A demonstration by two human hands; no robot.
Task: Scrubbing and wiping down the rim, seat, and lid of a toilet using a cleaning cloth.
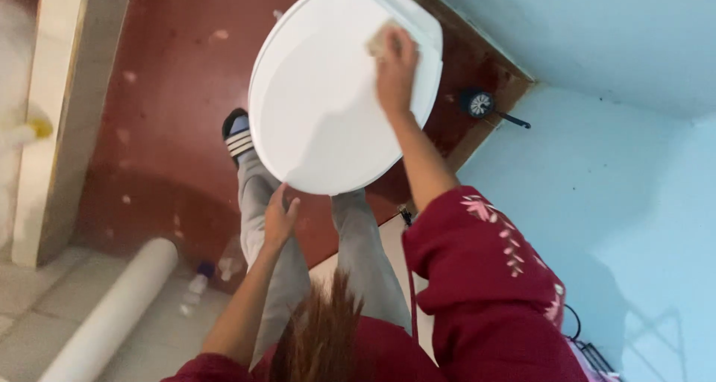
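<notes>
Head cam looks down at a white oval toilet lid [328, 106], closed, over a dark red floor [164, 143]. Right hand [395, 69] is on the lid's far edge, up by the hinge end, palm down, fingers pressed flat on a small pale cloth or sponge [378, 40]; only a corner of it shows past the fingertips, so I can't tell what it is or how big. Left hand [277, 221] sits at the lid's near rim, fingers loosely curled, empty as far as I can see; can't tell whether the fingertips touch the rim or stop just short. The lid's long axis runs from the near rim at the left hand away toward the hinge at the right hand, so the hands bracket it end to end, and nearly all the bare white surface lies between the cloth and the body. Grey trouser legs [358, 255] stand under the near rim, with one striped slipper [237, 134] showing beside the lid's left edge. The bowl is fully hidden by the lid. A white pipe [112, 315] and a clear bottle [198, 285] lie on the tiles at lower left, and a small black round object [481, 104] on the floor at the light blue wall is too blurred to identify. Hair blocks the bottom centre.
</notes>
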